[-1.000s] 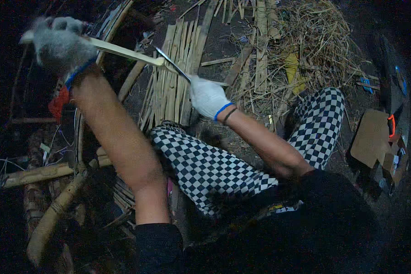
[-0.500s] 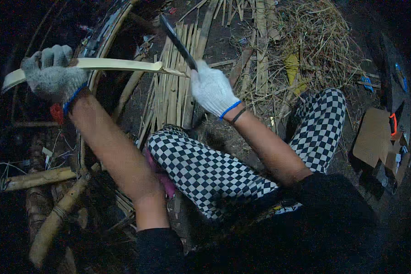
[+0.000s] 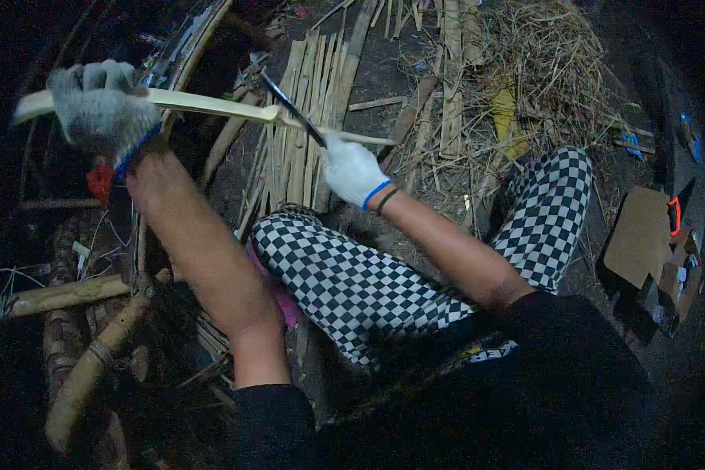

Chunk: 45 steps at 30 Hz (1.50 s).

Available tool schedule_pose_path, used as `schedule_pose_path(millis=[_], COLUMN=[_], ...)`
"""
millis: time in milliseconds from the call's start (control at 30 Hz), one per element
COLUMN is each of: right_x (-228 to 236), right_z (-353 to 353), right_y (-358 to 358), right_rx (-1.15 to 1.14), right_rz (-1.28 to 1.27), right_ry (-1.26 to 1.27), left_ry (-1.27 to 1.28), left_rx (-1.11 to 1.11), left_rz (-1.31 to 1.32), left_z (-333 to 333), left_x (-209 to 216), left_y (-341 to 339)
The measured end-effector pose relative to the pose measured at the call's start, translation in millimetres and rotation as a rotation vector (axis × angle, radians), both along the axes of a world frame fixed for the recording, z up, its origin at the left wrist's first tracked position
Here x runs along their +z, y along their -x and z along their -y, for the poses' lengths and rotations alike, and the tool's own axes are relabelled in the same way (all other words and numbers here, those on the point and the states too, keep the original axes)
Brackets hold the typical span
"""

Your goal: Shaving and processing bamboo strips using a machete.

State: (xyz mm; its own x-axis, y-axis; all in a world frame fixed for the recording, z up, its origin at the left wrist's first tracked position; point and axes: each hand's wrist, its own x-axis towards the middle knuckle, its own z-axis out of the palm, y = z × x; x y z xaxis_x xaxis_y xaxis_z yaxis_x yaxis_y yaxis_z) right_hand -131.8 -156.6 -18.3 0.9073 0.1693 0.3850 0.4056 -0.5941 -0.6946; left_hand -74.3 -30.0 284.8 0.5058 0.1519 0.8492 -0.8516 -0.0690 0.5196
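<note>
Strip of pale split bamboo (image 3: pixel 204 104) spans the upper left of our view, running nearly level and tilting down slightly toward the right. Left hand (image 3: pixel 106 110), in a greyish knit glove with blue cuff, is clenched around it near its left end, whose tip juts out past the fingers. Right hand (image 3: pixel 355 171), white glove, blue cuff, dark band at the wrist: we see its fingers wrapped about the base of a knife (image 3: pixel 290 103), grip hidden in the palm. Blade slants up and to the left, crossing the strip just right of a node; how deep the edge sits, we cannot tell. Beyond the blade, a thinner length of the strip passes just above the right glove.

Beneath the blade, on the dark ground, we note a row of split bamboo slats (image 3: pixel 301 125) laid roughly side by side. To its right, a tangled heap of shavings (image 3: pixel 540 86), with a yellow piece (image 3: pixel 507 125) at its near edge. Checkered trousers (image 3: pixel 360 274) cover the bent legs below the hands. Far right, a piece of cardboard (image 3: pixel 634 235); lower left, thick bamboo poles (image 3: pixel 70 298).
</note>
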Motion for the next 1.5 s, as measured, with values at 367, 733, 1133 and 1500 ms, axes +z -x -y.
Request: schedule_pose_path(millis=[367,733,1133,1500], right_x=[4.6,17.7,-3.3,0.5], right_z=[13.3,19.2,-5.5,-14.3], right_y=[19.8,72.9,68.7,63.0], right_rx=[-0.182,-0.052,0.014,0.064], right_rz=[-0.117,-0.051,-0.136,-0.134], right_ry=[-0.193,-0.081,-0.043,0.066], left_ry=[-0.092,0.363,0.443,0.403], left_rx=[-0.302,-0.44,-0.451,-0.395], left_rz=[-0.24,-0.347,-0.216,-0.194], left_z=[4.3,11.7,-13.6,-17.8], left_x=[-103.8,-175.6,-201.0,-211.2], left_y=[25.1,90.8,100.2,105.9])
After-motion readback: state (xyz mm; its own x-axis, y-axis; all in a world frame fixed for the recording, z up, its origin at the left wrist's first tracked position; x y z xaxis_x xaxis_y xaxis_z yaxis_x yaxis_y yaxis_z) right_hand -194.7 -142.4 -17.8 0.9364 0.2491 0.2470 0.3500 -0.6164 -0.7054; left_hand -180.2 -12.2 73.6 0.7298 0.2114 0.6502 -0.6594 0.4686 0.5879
